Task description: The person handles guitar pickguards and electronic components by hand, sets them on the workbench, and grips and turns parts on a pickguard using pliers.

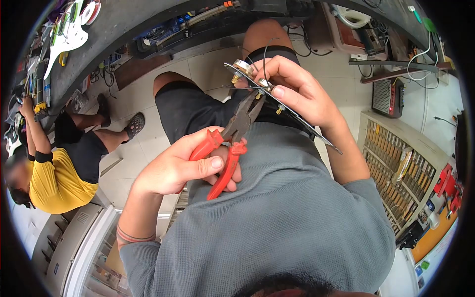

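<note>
My left hand (185,166) is wrapped around the red-handled pliers (240,121), with the thumb over one handle. Their dark metal jaws reach up to a small brass-coloured potentiometer shaft (259,96); the exact bite is hard to make out. In my right hand (302,91) a thin dark plate (307,123) is gripped near its upper end, seen almost edge-on and tilted down to the right. Brass shafts stick out from its lower face, and a round potentiometer body (242,67) sits on its other side. A thin dark wire (265,54) rises near my right fingers.
A dark workbench (118,29) curves across the top, with a white guitar pickguard (69,39) and tools. At left sits a person in a yellow top (64,180). A many-slotted cabinet (401,168) and a small amplifier (387,98) stand at right.
</note>
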Action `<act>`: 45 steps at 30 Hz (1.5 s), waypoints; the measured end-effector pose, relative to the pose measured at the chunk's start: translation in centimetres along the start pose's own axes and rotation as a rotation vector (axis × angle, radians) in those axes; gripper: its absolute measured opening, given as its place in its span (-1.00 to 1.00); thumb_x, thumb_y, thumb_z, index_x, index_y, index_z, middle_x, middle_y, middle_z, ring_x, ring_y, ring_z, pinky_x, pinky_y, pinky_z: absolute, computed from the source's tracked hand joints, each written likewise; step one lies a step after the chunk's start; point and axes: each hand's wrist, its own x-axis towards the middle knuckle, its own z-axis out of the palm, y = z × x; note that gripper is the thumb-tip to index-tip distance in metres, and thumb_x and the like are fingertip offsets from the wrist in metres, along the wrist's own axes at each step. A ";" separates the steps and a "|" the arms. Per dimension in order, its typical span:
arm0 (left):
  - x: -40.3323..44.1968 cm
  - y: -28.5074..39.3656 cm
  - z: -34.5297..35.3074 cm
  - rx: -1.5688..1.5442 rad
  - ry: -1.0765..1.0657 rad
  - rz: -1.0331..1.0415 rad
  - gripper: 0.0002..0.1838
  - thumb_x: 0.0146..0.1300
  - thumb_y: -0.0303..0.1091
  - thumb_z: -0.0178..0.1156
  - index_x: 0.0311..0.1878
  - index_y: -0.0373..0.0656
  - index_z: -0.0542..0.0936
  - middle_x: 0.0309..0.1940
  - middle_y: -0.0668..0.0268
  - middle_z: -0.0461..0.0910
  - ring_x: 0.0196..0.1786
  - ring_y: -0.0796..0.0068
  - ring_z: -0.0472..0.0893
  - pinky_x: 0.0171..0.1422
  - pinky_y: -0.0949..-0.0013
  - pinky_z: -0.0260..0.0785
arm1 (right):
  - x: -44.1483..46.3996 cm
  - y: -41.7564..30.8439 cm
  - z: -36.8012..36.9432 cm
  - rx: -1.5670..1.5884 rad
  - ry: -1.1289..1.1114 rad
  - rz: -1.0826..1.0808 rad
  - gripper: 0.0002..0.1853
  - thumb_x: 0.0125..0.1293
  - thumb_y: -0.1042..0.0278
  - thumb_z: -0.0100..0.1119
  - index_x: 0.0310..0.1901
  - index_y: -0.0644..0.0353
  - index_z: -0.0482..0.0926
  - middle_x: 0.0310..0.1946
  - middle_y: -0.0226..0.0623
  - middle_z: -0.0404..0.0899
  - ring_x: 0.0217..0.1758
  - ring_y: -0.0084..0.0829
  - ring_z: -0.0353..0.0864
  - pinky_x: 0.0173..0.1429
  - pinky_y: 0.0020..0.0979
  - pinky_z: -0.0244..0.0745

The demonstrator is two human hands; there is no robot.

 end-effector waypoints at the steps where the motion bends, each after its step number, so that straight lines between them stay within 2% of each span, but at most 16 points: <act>1: 0.0 -0.1 0.0 -0.014 -0.002 0.003 -0.28 0.56 0.00 0.36 0.53 -0.32 0.40 -0.05 -0.06 0.76 -0.04 0.08 0.86 0.04 0.19 0.76 | 0.0 0.0 0.1 -0.003 -0.001 -0.003 -0.65 0.67 0.18 0.14 0.16 0.36 0.51 0.33 0.01 0.54 0.45 -0.05 0.65 0.59 -0.02 0.46; 5: 0.0 0.0 0.4 -0.020 0.024 0.013 -0.31 0.57 -0.01 0.35 0.51 -0.29 0.42 -0.09 -0.01 0.75 -0.15 0.21 0.82 -0.01 0.25 0.71 | 0.1 -0.2 0.1 -0.018 -0.027 -0.002 -0.70 0.67 0.22 0.14 0.13 0.34 0.48 0.31 0.01 0.53 0.44 -0.07 0.65 0.57 -0.02 0.48; 8: -0.2 -0.1 0.6 0.025 0.051 0.039 -0.39 0.61 -0.10 0.32 0.49 -0.29 0.43 -0.09 0.02 0.74 -0.14 0.28 0.80 -0.03 0.30 0.66 | 0.0 -0.3 0.2 -0.034 -0.031 0.009 -0.72 0.69 0.23 0.12 0.12 0.32 0.47 0.31 0.01 0.53 0.44 -0.08 0.65 0.56 -0.02 0.48; 11: -0.8 0.4 1.1 0.195 0.147 0.021 -0.50 0.65 -0.20 0.25 0.48 -0.25 0.44 -0.09 0.08 0.74 -0.08 0.35 0.78 -0.01 0.31 0.61 | 0.0 0.0 0.2 -0.067 -0.053 -0.009 -0.73 0.70 0.24 0.10 0.13 0.32 0.47 0.31 0.02 0.53 0.44 -0.08 0.65 0.56 -0.03 0.48; 14: -1.3 1.7 2.8 0.447 0.298 -0.044 -0.55 0.67 -0.28 0.22 0.48 -0.21 0.45 -0.07 0.16 0.75 -0.02 0.41 0.76 0.02 0.32 0.60 | -0.1 -0.2 0.5 -0.060 -0.052 -0.014 -0.73 0.71 0.25 0.09 0.13 0.33 0.47 0.32 0.02 0.54 0.44 -0.08 0.65 0.56 -0.04 0.48; 17: -1.5 1.4 4.1 1.022 0.473 0.064 -0.53 0.65 -0.29 0.25 0.50 -0.19 0.43 -0.02 0.21 0.75 0.01 0.40 0.75 0.09 0.27 0.61 | -0.4 0.0 0.6 -0.039 -0.026 0.000 -0.79 0.69 0.37 0.14 0.14 0.35 0.53 0.30 -0.10 0.54 0.45 -0.24 0.60 0.44 -0.25 0.55; 20: -1.2 1.2 4.6 1.111 0.509 0.084 -0.50 0.65 -0.30 0.25 0.53 -0.20 0.42 0.03 0.21 0.76 0.05 0.31 0.78 0.17 0.17 0.61 | -0.4 0.4 0.4 0.005 0.001 -0.004 -0.79 0.69 0.37 0.14 0.15 0.34 0.54 0.33 -0.09 0.56 0.48 -0.24 0.59 0.49 -0.23 0.52; 23: -1.3 0.9 2.6 0.607 0.328 0.027 -0.47 0.64 -0.28 0.26 0.54 -0.26 0.41 0.08 0.11 0.78 0.17 0.17 0.80 0.28 0.11 0.62 | -0.2 0.2 -0.2 -0.007 0.006 -0.003 -0.75 0.70 0.35 0.13 0.21 0.33 0.54 0.36 -0.09 0.59 0.50 -0.24 0.59 0.56 -0.20 0.48; 26: -0.9 0.5 1.0 0.148 0.083 0.052 -0.39 0.62 -0.21 0.30 0.54 -0.35 0.39 0.14 -0.08 0.77 0.24 0.06 0.80 0.30 0.14 0.66 | -0.3 0.6 -0.8 0.082 0.022 0.008 -0.70 0.71 0.31 0.10 0.27 0.34 0.53 0.38 -0.09 0.61 0.49 -0.24 0.60 0.61 -0.18 0.44; 29: -0.4 1.6 0.7 0.057 -0.032 -0.040 -0.29 0.61 -0.12 0.31 0.57 -0.43 0.34 0.20 -0.26 0.73 0.27 -0.09 0.79 0.30 0.10 0.70 | -0.1 0.5 -1.2 0.115 0.017 0.003 -0.64 0.73 0.26 0.08 0.31 0.36 0.51 0.40 -0.10 0.57 0.47 -0.19 0.64 0.59 -0.15 0.47; 35: 0.6 1.1 0.0 -0.042 -0.082 0.006 -0.23 0.60 -0.06 0.30 0.61 -0.43 0.31 0.20 -0.33 0.71 0.24 -0.21 0.79 0.21 0.02 0.76 | -0.1 0.9 -1.3 0.097 0.009 -0.025 -0.62 0.72 0.26 0.07 0.34 0.39 0.52 0.42 -0.11 0.56 0.46 -0.18 0.67 0.56 -0.15 0.51; 45: 0.9 0.9 -0.2 0.010 -0.045 0.000 -0.21 0.55 0.00 0.36 0.58 -0.38 0.36 0.15 -0.27 0.75 0.20 -0.10 0.82 0.16 0.10 0.76 | 0.0 0.7 -0.8 0.109 0.013 0.003 -0.66 0.71 0.31 0.07 0.30 0.37 0.53 0.42 -0.07 0.58 0.45 -0.20 0.68 0.54 -0.17 0.52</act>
